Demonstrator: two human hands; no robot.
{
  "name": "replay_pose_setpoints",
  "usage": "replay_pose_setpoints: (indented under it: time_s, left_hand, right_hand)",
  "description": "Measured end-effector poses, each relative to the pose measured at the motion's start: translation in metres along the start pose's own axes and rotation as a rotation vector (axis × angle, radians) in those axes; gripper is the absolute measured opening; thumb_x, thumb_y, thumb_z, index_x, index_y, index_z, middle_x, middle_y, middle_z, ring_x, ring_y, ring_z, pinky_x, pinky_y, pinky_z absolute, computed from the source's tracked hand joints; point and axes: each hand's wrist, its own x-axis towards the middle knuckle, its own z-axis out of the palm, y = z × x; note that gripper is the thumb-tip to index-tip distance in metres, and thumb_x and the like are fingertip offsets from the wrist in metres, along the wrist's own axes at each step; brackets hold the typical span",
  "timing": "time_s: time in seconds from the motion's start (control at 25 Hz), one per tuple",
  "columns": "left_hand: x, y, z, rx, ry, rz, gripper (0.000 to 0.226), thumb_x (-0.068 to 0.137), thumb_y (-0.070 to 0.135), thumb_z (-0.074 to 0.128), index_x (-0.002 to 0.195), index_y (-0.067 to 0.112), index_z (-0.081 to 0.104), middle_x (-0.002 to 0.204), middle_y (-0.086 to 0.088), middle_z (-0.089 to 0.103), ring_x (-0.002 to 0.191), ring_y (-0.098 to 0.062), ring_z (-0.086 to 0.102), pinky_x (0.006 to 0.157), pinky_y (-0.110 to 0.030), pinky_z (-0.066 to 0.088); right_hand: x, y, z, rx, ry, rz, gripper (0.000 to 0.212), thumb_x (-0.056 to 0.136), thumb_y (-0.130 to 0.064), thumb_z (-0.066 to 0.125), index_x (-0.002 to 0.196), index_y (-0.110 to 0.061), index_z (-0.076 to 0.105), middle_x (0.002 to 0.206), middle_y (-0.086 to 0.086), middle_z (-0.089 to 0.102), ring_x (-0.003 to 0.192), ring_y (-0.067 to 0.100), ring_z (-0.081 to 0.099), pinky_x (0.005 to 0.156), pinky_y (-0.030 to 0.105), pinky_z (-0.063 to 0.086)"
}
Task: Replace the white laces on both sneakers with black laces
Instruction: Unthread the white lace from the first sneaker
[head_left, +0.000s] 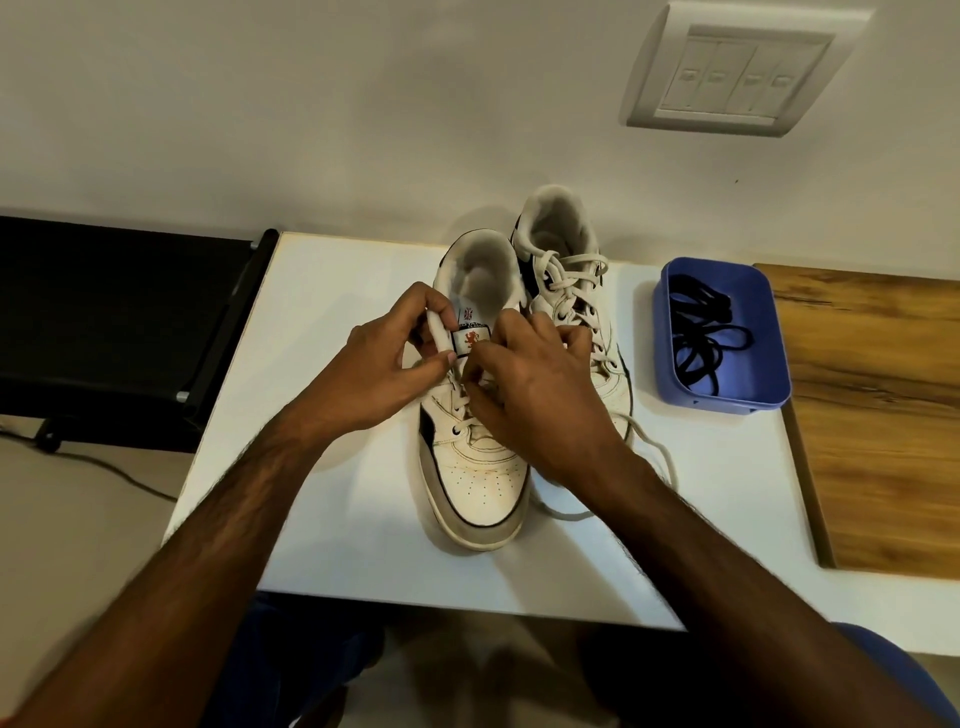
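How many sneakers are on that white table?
2. The near sneaker sits mid-table under both hands; the far sneaker stands just behind and right of it, partly hidden by the right hand.

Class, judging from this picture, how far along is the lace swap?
Done: nothing; both sneakers keep white laces. In hand: left hand and right hand work the near sneaker's upper lacing. Left: far sneaker, and black laces still in the blue tray.

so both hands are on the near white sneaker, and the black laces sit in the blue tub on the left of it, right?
Wrong side. The head view shows the blue plastic tub holding the black laces to the right of the sneakers. Both the left hand and right hand do work on the near white leather sneaker.
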Motion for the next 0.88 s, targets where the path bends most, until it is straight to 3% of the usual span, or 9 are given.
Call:
replay_pose_setpoints:
  time_s: [0.12, 0.24, 0.4, 0.6, 0.76, 0.88]
  left_hand:
    - [0.0, 0.0, 0.0, 0.007, -0.002, -0.012, 0.025, 0.095, 0.017, 0.067, 0.11, 0.027, 0.05, 0.096, 0.008, 0.064, 0.095, -0.011, 0.062, 0.082, -0.018, 0.042]
    - [0.0, -0.002, -0.001, 0.008, -0.002, -0.011, 0.025, 0.094, 0.017, 0.068, 0.11, 0.027, 0.05, 0.097, 0.009, 0.064, 0.096, -0.01, 0.061, 0.08, -0.014, 0.041]
    - [0.001, -0.002, 0.001, 0.008, 0.0, -0.013, 0.026, 0.094, 0.017, 0.068, 0.11, 0.028, 0.05, 0.099, 0.008, 0.064, 0.096, -0.011, 0.061, 0.08, -0.014, 0.041]
    - [0.001, -0.001, 0.001, 0.0, 0.004, -0.008, 0.025, 0.095, 0.016, 0.066, 0.111, 0.027, 0.05, 0.101, 0.007, 0.064, 0.097, -0.01, 0.061, 0.08, -0.016, 0.043]
    - [0.001, -0.003, 0.0, 0.002, -0.004, -0.02, 0.026, 0.095, 0.018, 0.068, 0.11, 0.029, 0.05, 0.098, 0.008, 0.064, 0.097, -0.011, 0.061, 0.08, -0.017, 0.042]
    - [0.001, -0.003, 0.0, 0.003, -0.006, -0.021, 0.026, 0.094, 0.019, 0.068, 0.109, 0.03, 0.05, 0.097, 0.008, 0.064, 0.096, -0.012, 0.061, 0.08, -0.016, 0.043]
  right_hand:
    - [0.0, 0.012, -0.016, 0.026, 0.032, 0.028, 0.022, 0.084, -0.043, 0.055, 0.092, -0.024, 0.061, 0.1, -0.008, 0.04, 0.1, 0.014, 0.041, 0.089, 0.035, 0.022]
    - [0.001, 0.024, -0.036, 0.089, 0.162, 0.114, 0.02, 0.083, -0.042, 0.053, 0.09, -0.026, 0.06, 0.1, -0.014, 0.034, 0.098, 0.007, 0.035, 0.086, 0.03, 0.016]
    - [-0.002, 0.013, -0.021, 0.052, 0.061, 0.031, 0.02, 0.087, -0.037, 0.068, 0.105, -0.027, 0.069, 0.099, -0.01, 0.041, 0.1, 0.016, 0.046, 0.086, 0.036, 0.023]
    - [-0.001, -0.003, -0.001, -0.035, 0.009, -0.005, 0.015, 0.087, -0.031, 0.07, 0.096, -0.019, 0.072, 0.099, 0.003, 0.053, 0.097, 0.025, 0.051, 0.084, 0.043, 0.033]
    - [0.0, 0.017, -0.025, 0.072, 0.091, 0.062, 0.024, 0.084, -0.045, 0.053, 0.092, -0.026, 0.065, 0.098, -0.01, 0.039, 0.098, 0.011, 0.04, 0.086, 0.033, 0.019]
    - [0.0, 0.024, -0.037, 0.11, 0.135, 0.097, 0.02, 0.086, -0.043, 0.058, 0.096, -0.029, 0.067, 0.098, -0.014, 0.037, 0.098, 0.008, 0.039, 0.084, 0.028, 0.014]
